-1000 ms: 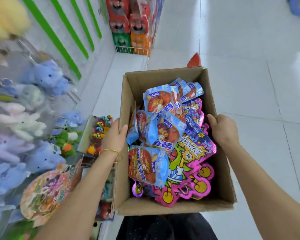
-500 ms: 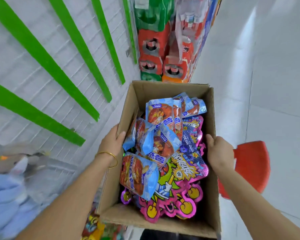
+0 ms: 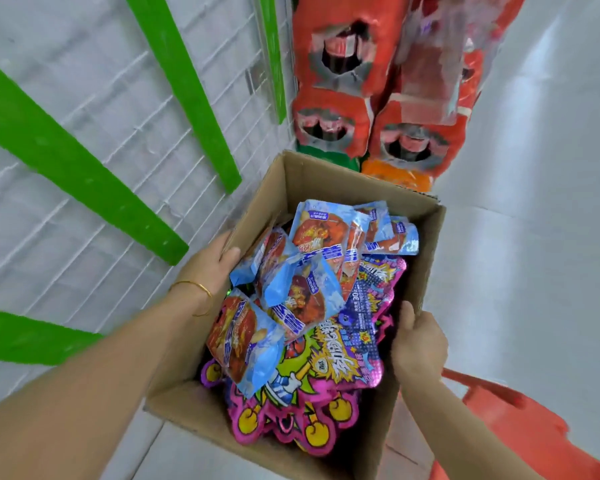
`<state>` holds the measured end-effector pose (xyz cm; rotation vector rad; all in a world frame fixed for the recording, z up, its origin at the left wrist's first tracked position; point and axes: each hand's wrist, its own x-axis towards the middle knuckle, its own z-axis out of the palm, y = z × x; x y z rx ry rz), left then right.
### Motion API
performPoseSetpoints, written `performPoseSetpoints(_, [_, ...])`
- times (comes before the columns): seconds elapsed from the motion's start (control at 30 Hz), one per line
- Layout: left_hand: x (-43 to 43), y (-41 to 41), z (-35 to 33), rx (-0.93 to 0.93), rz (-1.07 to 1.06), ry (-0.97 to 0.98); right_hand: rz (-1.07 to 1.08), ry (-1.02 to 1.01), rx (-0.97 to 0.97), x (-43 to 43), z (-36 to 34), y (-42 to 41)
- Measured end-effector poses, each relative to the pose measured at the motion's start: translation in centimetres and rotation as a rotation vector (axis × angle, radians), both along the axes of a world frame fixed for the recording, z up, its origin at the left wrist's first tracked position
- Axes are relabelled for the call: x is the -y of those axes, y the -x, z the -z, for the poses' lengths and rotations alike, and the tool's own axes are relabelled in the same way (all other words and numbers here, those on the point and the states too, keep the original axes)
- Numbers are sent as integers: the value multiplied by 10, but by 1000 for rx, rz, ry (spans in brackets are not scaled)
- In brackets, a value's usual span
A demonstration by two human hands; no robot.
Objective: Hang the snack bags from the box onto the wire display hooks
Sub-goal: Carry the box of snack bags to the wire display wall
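Both left hand [image 3: 207,268] and right hand [image 3: 420,342] grip box [image 3: 312,178], fingers hidden.

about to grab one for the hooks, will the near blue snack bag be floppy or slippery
Likely floppy: the blue snack bag looks crinkled and puffed. Probably light, lying loosely atop the pink bags. Its glossy film may slip.

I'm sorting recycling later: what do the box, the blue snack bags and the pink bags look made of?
The box looks like corrugated cardboard: matte brown, with a ragged, wavy edge on its far rim. The blue snack bags look like thin glossy plastic film, crinkled, with crimped seals. The pink bags are probably metallised foil film, going by their mirror-like sparkle.
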<state>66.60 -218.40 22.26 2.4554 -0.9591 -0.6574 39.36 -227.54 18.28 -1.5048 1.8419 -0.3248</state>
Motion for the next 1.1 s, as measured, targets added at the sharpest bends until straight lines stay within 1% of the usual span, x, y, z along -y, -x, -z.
performPoseSetpoints(0.2, [28, -34, 73, -45, -19, -10, 57, -67, 3, 22, 72, -34])
performPoseSetpoints(0.33, [38, -40, 103, -42, -32, -78, 60, -110, -22, 29, 102, -43])
performPoseSetpoints(0.5, [44, -40, 138, -48, -61, -150, 41, -158, -51, 31, 119, -45])
performPoseSetpoints(0.6, [45, -43, 149, -65, -101, -153, -38, -237, -66, 35, 116, -48])
performPoseSetpoints(0.67, [45, -42, 142, -115, -120, -126, -129, -329, -123, 46, 104, -46])
performPoseSetpoints(0.73, [39, -30, 123, -153, -150, -92, -218, -356, -222, 62, 77, -46])
performPoseSetpoints(0.8, [31, -6, 95, -145, -188, -74, -303, -237, -343, 82, 41, -52])
performPoseSetpoints(0.87, [24, 21, 63, -141, -216, -63, -414, -109, -332, 99, 7, -67])
performPoseSetpoints(0.9, [24, 32, 47, -152, -235, -49, -472, -84, -302, 107, -6, -77])
performPoseSetpoints(1.0, [23, 54, 12, -246, -332, 6, -637, -91, -260, 120, -37, -106])
performPoseSetpoints(1.1, [19, 69, -7, -315, -442, 38, -756, -123, -230, 123, -56, -131])
